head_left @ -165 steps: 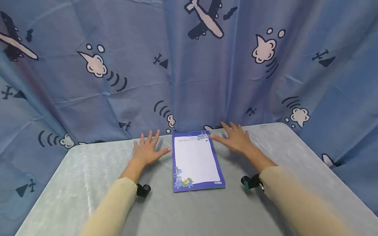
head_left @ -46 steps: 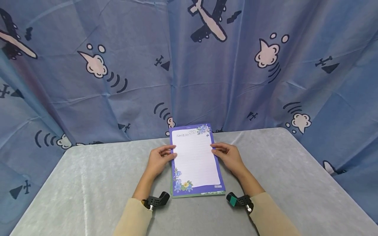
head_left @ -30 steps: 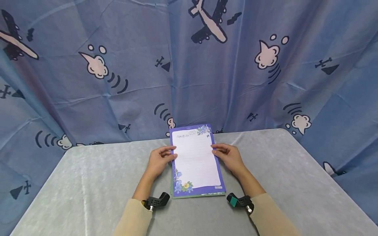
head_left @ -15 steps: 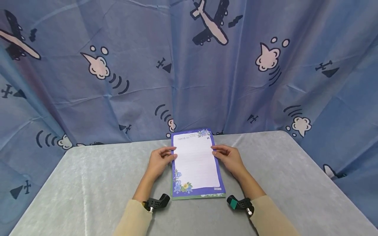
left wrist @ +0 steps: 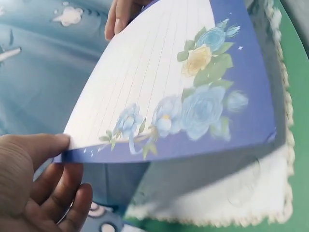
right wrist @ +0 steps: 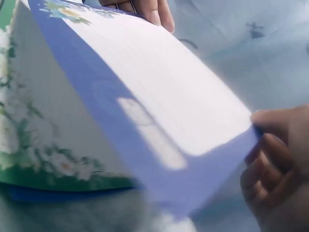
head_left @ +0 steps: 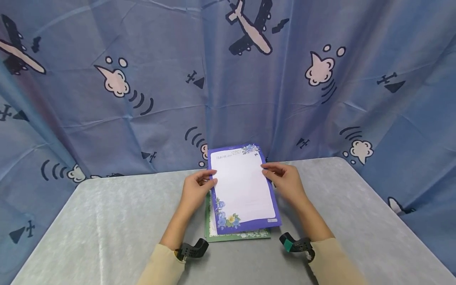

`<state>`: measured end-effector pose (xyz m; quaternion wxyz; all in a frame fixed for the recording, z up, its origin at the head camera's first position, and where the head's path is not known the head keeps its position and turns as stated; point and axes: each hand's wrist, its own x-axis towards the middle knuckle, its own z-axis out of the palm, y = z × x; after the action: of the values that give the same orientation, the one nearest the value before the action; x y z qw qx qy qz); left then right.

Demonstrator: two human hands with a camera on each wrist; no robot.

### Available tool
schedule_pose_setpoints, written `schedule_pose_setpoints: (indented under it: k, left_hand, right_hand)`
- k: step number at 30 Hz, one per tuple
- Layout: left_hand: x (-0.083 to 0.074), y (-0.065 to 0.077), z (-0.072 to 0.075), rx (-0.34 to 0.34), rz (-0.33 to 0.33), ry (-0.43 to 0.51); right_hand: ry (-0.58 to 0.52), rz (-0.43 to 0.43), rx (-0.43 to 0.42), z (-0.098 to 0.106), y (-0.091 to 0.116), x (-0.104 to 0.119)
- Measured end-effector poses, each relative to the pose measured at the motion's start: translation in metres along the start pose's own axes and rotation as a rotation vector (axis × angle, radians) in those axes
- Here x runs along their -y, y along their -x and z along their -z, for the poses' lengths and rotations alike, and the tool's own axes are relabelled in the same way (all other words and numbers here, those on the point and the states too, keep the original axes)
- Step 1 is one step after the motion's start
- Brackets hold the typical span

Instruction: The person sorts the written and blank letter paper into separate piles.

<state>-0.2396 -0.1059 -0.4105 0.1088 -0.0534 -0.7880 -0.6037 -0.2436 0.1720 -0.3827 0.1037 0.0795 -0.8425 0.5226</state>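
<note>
A sheet of lined writing paper [head_left: 242,186] with a purple border and blue flowers is held up, tilted, in the head view. My left hand [head_left: 194,192] pinches its left edge between thumb and fingers. On the opposite edge, my right hand [head_left: 287,182] pinches it the same way. Beneath lies a green-bordered sheet [head_left: 235,237] with white flowers, mostly covered by the purple one. The left wrist view shows a gap between the raised purple sheet [left wrist: 193,116] and the green sheet [left wrist: 294,87]. Along the green sheet's edge in the right wrist view, a blue layer [right wrist: 53,195] peeks out underneath.
The sheets are over a table with a pale grey cloth [head_left: 135,213]. A blue curtain [head_left: 171,95] printed with planes and clouds hangs right behind the table's far edge. Black wrist cameras [head_left: 194,248] sit on both wrists.
Earlier both hands were spread beside the stack, then took the purple sheet by its sides. Over the last half second the sheet has risen and shifted right, uncovering more of the green one.
</note>
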Motion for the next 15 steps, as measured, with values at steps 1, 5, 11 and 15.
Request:
schedule_pose_setpoints:
  k: [1, 5, 11, 15]
  left_hand:
    - [-0.004, 0.001, 0.0, -0.006, -0.006, -0.008]
    - [-0.016, 0.005, -0.001, -0.016, -0.022, -0.022]
    - [-0.036, 0.008, -0.006, 0.005, -0.023, -0.038]
    - [-0.05, 0.011, -0.01, 0.001, -0.018, -0.057]
  right_hand:
    - [0.014, 0.001, 0.0, 0.002, 0.001, 0.004]
    - [0.059, 0.005, 0.0, 0.011, 0.003, 0.014]
    - [0.153, 0.039, -0.01, 0.023, 0.004, 0.019]
    - [0.174, 0.054, -0.013, 0.03, 0.006, 0.025]
